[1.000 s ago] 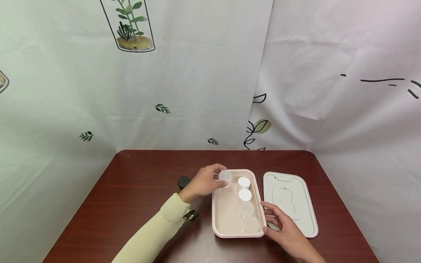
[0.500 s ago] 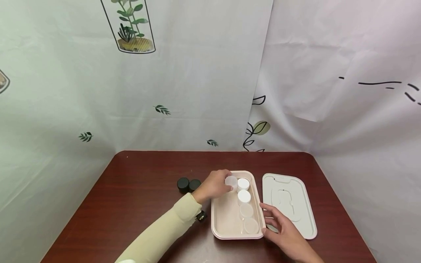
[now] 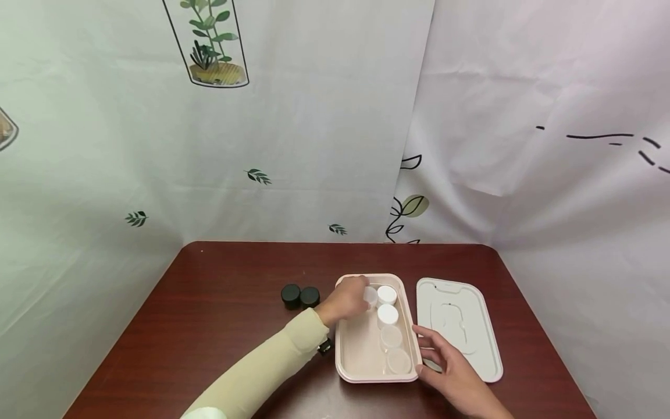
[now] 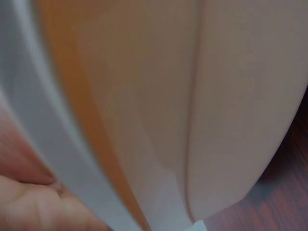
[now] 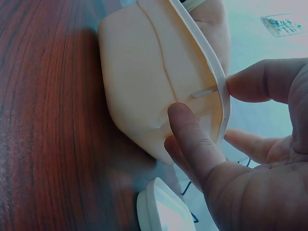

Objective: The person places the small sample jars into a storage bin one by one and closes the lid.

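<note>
My left hand [image 3: 352, 298] pinches a small translucent round jar [image 3: 370, 297] inside a pale pink tray [image 3: 361, 379]; motion blur and the hand itself hide part of the grip. Beside this jar a white-topped jar [image 3: 387, 295] begins a row along the tray's right side. Another white-topped jar [image 3: 388, 315] and two translucent jars, a nearer one [image 3: 391, 337] and the nearest [image 3: 399, 361], follow. With loosely bent fingers my right hand [image 3: 449, 372] touches the tray's right side. In the right wrist view its fingers [image 5: 185, 127] rest against the outer wall and rim.
Two black round-topped containers, one at left [image 3: 291, 295] and one at right [image 3: 310, 297], stand left of the tray. A white lid [image 3: 477, 326] lies flat to its right. The dark red table [image 3: 220, 349] meets a printed cloth backdrop [image 3: 314, 116] at its far edge.
My left hand has moved right with the translucent jar, from the tray's far left to beside the first white-topped jar. My right hand has stayed at the tray's edge.
</note>
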The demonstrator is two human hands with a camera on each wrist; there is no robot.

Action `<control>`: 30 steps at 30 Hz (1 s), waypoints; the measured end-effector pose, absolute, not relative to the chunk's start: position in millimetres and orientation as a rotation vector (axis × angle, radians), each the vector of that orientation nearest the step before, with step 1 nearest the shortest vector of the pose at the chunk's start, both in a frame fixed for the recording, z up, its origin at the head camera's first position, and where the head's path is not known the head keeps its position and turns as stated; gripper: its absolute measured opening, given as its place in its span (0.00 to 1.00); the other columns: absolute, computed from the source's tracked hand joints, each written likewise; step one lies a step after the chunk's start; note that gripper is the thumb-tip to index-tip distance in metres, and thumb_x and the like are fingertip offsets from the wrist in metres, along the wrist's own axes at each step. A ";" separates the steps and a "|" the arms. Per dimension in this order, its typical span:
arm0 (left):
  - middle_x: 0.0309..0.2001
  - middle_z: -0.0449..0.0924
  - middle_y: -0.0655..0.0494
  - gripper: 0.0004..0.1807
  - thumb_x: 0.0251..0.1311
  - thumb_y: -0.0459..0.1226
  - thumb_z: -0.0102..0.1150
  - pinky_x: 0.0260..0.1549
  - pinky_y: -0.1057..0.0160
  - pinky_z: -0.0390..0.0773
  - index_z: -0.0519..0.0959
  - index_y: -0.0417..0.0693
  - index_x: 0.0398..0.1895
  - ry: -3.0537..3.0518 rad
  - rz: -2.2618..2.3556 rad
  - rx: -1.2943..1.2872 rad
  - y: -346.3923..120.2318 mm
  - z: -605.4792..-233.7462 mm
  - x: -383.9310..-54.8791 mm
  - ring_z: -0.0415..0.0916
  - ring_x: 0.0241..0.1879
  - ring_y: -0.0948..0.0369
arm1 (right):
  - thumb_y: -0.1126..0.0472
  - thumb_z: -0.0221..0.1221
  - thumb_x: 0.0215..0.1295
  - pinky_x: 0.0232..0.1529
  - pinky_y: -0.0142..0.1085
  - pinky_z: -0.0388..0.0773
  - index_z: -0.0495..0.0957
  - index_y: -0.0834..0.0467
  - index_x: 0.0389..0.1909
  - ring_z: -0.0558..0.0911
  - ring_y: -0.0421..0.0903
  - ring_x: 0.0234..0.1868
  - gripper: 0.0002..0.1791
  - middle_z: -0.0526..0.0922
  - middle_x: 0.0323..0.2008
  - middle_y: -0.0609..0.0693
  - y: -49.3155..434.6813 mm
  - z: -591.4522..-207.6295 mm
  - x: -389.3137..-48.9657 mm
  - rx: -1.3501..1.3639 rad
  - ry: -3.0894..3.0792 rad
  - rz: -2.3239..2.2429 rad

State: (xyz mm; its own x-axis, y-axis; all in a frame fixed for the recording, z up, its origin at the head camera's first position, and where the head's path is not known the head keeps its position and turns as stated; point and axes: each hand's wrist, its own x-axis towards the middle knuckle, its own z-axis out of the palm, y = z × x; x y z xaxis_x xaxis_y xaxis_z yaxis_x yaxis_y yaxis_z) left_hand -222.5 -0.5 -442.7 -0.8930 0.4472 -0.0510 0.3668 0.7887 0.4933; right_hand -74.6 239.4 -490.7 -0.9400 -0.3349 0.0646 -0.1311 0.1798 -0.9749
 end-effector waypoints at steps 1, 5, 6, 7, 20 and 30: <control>0.36 0.85 0.47 0.16 0.58 0.30 0.71 0.34 0.63 0.76 0.81 0.35 0.49 2.821 0.702 0.650 0.1 -443.2 -222.6 0.71 0.32 0.59 | 0.70 0.64 0.70 0.53 0.29 0.83 0.60 0.66 0.78 0.84 0.36 0.59 0.38 0.75 0.63 0.73 239.2 -490.9 -74.4 -0.450 2.279 -1.861; 0.28 0.78 0.52 0.10 0.56 0.30 0.71 0.29 0.64 0.73 0.80 0.38 0.39 2.843 0.633 0.695 1.7 -446.3 -224.1 0.67 0.28 0.60 | 0.71 0.63 0.71 0.52 0.30 0.83 0.60 0.68 0.77 0.84 0.37 0.59 0.37 0.75 0.62 0.74 238.9 -491.0 -73.2 -0.503 2.287 -1.870; 0.26 0.76 0.54 0.09 0.55 0.30 0.70 0.27 0.64 0.71 0.79 0.39 0.35 2.844 0.633 0.702 1.9 -450.1 -226.2 0.65 0.26 0.61 | 0.71 0.63 0.70 0.52 0.30 0.83 0.60 0.68 0.77 0.85 0.37 0.58 0.37 0.75 0.62 0.74 238.8 -490.8 -73.0 -0.498 2.283 -1.875; 0.24 0.73 0.55 0.09 0.54 0.29 0.70 0.24 0.64 0.69 0.77 0.41 0.32 2.850 0.628 0.713 2.0 -453.1 -227.6 0.64 0.24 0.61 | 0.71 0.63 0.70 0.52 0.30 0.83 0.60 0.68 0.77 0.85 0.37 0.58 0.37 0.75 0.62 0.74 238.6 -490.6 -72.9 -0.493 2.280 -1.877; 0.21 0.71 0.58 0.12 0.44 0.29 0.67 0.23 0.64 0.69 0.71 0.49 0.22 2.914 0.530 0.803 3.6 -462.3 -230.4 0.64 0.22 0.60 | 0.71 0.63 0.70 0.52 0.30 0.83 0.60 0.69 0.77 0.85 0.38 0.58 0.37 0.75 0.61 0.74 236.8 -489.8 -73.0 -0.499 2.278 -1.879; 0.24 0.73 0.54 0.07 0.51 0.29 0.67 0.27 0.62 0.72 0.76 0.43 0.28 2.866 0.623 0.784 -0.8 -449.0 -223.1 0.67 0.26 0.58 | 0.72 0.63 0.70 0.52 0.30 0.83 0.61 0.68 0.77 0.84 0.37 0.59 0.37 0.74 0.62 0.73 237.1 -489.4 -72.4 -0.499 2.276 -1.884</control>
State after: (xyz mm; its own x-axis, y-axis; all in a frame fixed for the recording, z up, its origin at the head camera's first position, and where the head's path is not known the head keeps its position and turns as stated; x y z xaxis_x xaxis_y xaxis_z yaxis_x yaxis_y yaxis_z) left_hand -223.1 -0.8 -449.0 -0.8614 0.5079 0.0061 0.4647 0.7830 0.4134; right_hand -72.4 237.1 -489.4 -0.9342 -0.3429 0.0982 -0.1605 0.1583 -0.9743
